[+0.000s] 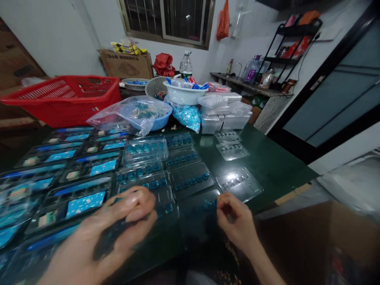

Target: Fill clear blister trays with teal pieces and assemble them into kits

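Though blurred, left hand point(118, 225), right hand point(236, 223), three clear trays point(232, 151) beyond

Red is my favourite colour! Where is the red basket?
In the head view, the red basket sits at the upper left, just left of a clear plastic bag.

A small home-style packing workshop

A dark green work table point(267, 158) spread with clear plastic blister trays point(233, 184), a red plastic mesh basket point(59, 99), a brown cardboard carton point(126, 65), and a black metal shelf rack point(291, 51) by white walls point(50, 35) under a barred window point(166, 19).
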`<state>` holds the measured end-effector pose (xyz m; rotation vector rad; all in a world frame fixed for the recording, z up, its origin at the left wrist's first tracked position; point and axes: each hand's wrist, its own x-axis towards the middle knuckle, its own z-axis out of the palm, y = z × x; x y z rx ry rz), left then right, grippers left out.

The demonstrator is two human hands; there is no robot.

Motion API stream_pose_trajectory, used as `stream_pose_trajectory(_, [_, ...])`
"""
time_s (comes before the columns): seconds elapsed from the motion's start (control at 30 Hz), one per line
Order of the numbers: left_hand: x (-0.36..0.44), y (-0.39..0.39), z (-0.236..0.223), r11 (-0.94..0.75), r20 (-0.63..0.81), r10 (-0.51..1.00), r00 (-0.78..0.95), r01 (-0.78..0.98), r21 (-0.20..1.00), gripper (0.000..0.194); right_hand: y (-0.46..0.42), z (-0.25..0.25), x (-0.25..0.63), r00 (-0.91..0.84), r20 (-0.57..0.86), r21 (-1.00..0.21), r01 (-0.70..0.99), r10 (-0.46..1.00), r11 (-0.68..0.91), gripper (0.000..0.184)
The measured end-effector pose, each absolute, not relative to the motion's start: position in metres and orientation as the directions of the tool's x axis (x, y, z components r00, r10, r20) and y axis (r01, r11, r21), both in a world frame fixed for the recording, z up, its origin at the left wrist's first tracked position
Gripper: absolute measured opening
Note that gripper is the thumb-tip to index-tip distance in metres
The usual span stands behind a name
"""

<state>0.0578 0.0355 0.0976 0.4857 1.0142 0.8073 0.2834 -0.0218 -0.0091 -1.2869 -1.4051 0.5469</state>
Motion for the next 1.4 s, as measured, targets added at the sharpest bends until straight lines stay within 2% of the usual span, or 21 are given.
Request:
stream_pose_trajectory(0.07, [0.054, 0.035, 0.098, 0.581, -0.557, 0.813, 0.173, -0.3, 0.756, 0.025, -0.022, -0.007, 0.287, 0.241, 0.323, -0.94, 0.189, 0.915, 0.283, 0.011])
stream_pose_trajectory(0.2, [0.078, 0.027, 0.079, 0.638, -0.592, 0.744, 0.31, -0.067, 0.767, 0.024, -0.021, 0.0, 0.274, 0.203, 0.181, -0.946, -0.23, 0.962, 0.226, 0.007])
stream_pose_trajectory(0.33, [0.1, 0.02, 0.058, 0.509, -0.511, 0.775, 0.372, 0.113, 0.853, 0.026, -0.021, 0.002, 0.254, 0.153, 0.129, -0.895, -0.408, 0.98, 0.181, 0.011])
stream_pose_trajectory(0.5, [0.099, 0.017, 0.051, 0.178, -0.25, 0.882, 0.401, 0.209, 0.962, 0.016, -0.024, 0.001, 0.24, 0.154, 0.105, -0.905, -0.395, 0.982, 0.159, 0.012])
stream_pose_trajectory(0.57, [0.098, 0.017, 0.05, 0.134, -0.219, 0.882, 0.418, 0.222, 0.966, 0.013, -0.024, 0.003, 0.236, 0.166, 0.098, -0.916, -0.369, 0.981, 0.154, 0.013])
stream_pose_trajectory(0.7, [0.097, 0.017, 0.044, 0.395, -0.41, 0.795, 0.446, 0.132, 0.909, 0.018, -0.024, 0.005, 0.233, 0.105, 0.09, -0.928, -0.353, 0.99, 0.122, 0.024])
stream_pose_trajectory(0.77, [0.095, 0.018, 0.041, 0.477, -0.438, 0.764, 0.474, 0.044, 0.878, 0.02, -0.022, 0.002, 0.236, 0.004, 0.091, -0.924, -0.372, 0.996, 0.086, 0.034])
stream_pose_trajectory(0.87, [0.087, 0.02, 0.038, 0.466, -0.403, 0.735, 0.545, 0.025, 0.885, 0.021, -0.017, -0.002, 0.241, -0.181, 0.114, -0.905, -0.425, 0.977, 0.027, 0.041])
stream_pose_trajectory(0.93, [0.08, 0.022, 0.037, 0.409, -0.358, 0.723, 0.59, 0.052, 0.911, 0.02, -0.014, -0.004, 0.243, -0.242, 0.119, -0.888, -0.459, 0.963, -0.005, 0.043])
stream_pose_trajectory(1.07, [0.069, 0.025, 0.035, 0.351, -0.317, 0.686, 0.655, 0.083, 0.933, 0.019, -0.01, -0.001, 0.241, -0.296, 0.075, -0.909, -0.413, 0.952, -0.056, 0.034])
stream_pose_trajectory(1.2, [0.066, 0.026, 0.033, 0.491, -0.389, 0.656, 0.647, 0.026, 0.871, 0.021, -0.009, 0.002, 0.236, -0.277, 0.017, -0.922, -0.377, 0.961, -0.092, 0.019])
stream_pose_trajectory(1.3, [0.065, 0.025, 0.029, 0.612, -0.48, 0.657, 0.581, -0.04, 0.79, 0.027, -0.01, 0.002, 0.231, -0.265, -0.011, -0.92, -0.375, 0.964, -0.113, 0.019])
stream_pose_trajectory(1.4, [0.062, 0.023, 0.024, 0.619, -0.486, 0.651, 0.583, -0.038, 0.784, 0.034, -0.011, 0.004, 0.225, -0.228, -0.039, -0.921, -0.369, 0.973, -0.124, 0.019])
